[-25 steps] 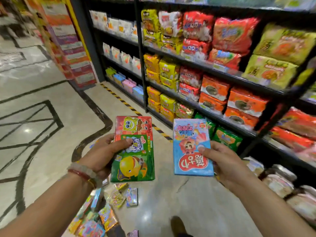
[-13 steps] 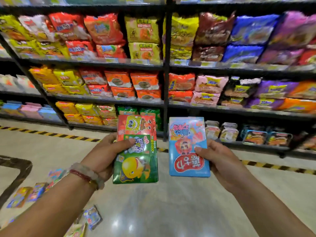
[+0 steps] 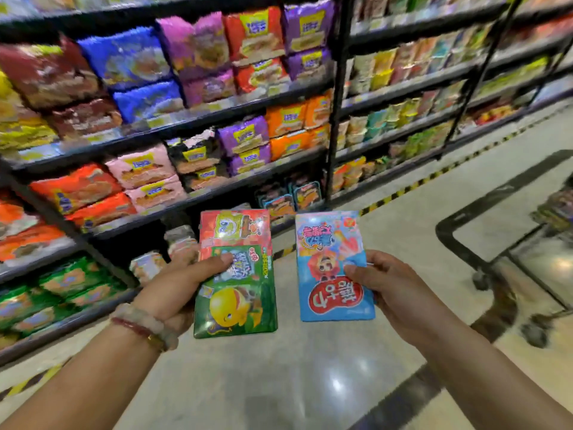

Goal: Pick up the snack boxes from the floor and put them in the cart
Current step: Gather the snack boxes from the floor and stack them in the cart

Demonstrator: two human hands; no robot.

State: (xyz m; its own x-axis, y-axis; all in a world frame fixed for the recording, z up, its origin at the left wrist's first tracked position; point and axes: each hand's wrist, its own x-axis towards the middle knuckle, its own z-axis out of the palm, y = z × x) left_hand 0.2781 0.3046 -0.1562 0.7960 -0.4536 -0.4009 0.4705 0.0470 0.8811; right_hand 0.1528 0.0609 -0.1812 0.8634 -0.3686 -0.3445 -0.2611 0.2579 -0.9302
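My left hand (image 3: pixel 179 283) grips two stacked snack boxes: a green box (image 3: pixel 237 302) with a yellow cartoon figure in front and a red box (image 3: pixel 234 226) sticking out behind it, thumb pressed on the green one. My right hand (image 3: pixel 379 279) holds a light blue snack box (image 3: pixel 331 259) by its right edge. Both are held at chest height over the floor. The shopping cart (image 3: pixel 527 262) stands at the right edge, partly cut off, its black handle loop toward me.
Tall black shelves (image 3: pixel 217 107) packed with noodle and snack packs run along the left and back. A yellow-black hazard stripe (image 3: pixel 400 190) marks the floor along the shelf base. Glossy beige floor (image 3: pixel 294 367) lies between me and the cart.
The view has swung to the right: the boxes lying on the floor have left the frame and the cart has come into sight at the right. Both hands keep their boxes.
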